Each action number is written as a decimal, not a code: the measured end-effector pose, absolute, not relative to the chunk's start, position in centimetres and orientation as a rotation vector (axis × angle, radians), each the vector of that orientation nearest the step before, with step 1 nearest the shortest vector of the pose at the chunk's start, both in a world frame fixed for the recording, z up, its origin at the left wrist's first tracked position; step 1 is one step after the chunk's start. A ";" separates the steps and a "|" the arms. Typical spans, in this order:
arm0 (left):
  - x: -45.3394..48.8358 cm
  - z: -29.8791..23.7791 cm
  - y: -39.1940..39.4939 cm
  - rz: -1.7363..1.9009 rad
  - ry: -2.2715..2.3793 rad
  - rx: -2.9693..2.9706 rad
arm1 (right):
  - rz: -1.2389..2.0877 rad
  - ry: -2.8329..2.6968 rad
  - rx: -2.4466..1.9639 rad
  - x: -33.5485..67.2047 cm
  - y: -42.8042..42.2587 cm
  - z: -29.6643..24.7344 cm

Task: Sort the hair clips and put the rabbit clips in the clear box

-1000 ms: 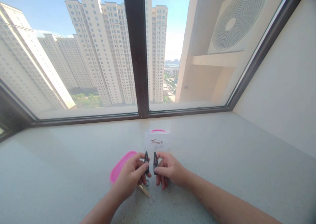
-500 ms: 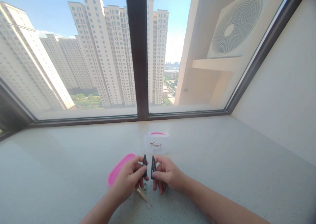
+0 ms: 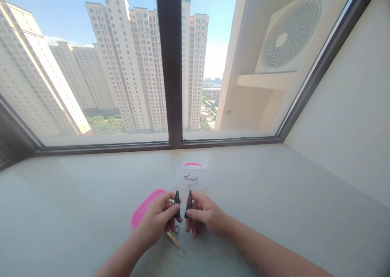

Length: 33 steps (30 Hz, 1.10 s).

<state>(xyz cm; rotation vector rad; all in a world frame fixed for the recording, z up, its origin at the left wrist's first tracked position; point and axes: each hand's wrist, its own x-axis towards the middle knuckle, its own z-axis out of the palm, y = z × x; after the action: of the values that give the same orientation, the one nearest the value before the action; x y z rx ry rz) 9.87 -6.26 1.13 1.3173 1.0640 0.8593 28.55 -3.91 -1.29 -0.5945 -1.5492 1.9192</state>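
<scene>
Pinched upright between thumb and fingers of my left hand (image 3: 160, 212) is a black snap hair clip (image 3: 177, 206). A second black snap hair clip (image 3: 189, 204) is held by my right hand (image 3: 207, 214), its tip leaning slightly right. The two clips face each other with a small gap between them. Partly hidden under my left hand lies a pink lid (image 3: 144, 212). Below that hand, a gold-coloured hair clip (image 3: 172, 239) and a small ring-shaped item (image 3: 177, 229) rest on the sill.
Beyond my hands stands a clear plastic box (image 3: 199, 182) with a pink handle and a thin rose-gold item (image 3: 190, 178) in it. The pale sill (image 3: 76, 195) runs back to a dark window frame (image 3: 109, 148). A white wall (image 3: 344, 126) bounds the right side.
The clip in my right hand has turned slightly, its tip now leaning more to the right. Both hands still hold their clips, and the view has shifted a little.
</scene>
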 end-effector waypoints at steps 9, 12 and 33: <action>9.8 1.3 -6.1 0.878 1.041 1.273 | 1.815 -1.450 -0.636 28.0 -3.9 -2.0; 9.8 1.6 -6.1 0.879 1.047 1.270 | 1.747 -1.482 -0.624 28.0 -3.8 -1.7; 10.1 1.5 -6.1 0.878 1.068 1.346 | 1.892 -1.484 -0.676 28.8 -3.7 -1.5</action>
<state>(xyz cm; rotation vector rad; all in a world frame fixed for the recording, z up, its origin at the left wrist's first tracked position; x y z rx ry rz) 10.07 -6.07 1.47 1.3456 1.0677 0.8785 28.75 -3.74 -1.51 -0.6756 -1.4842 1.8919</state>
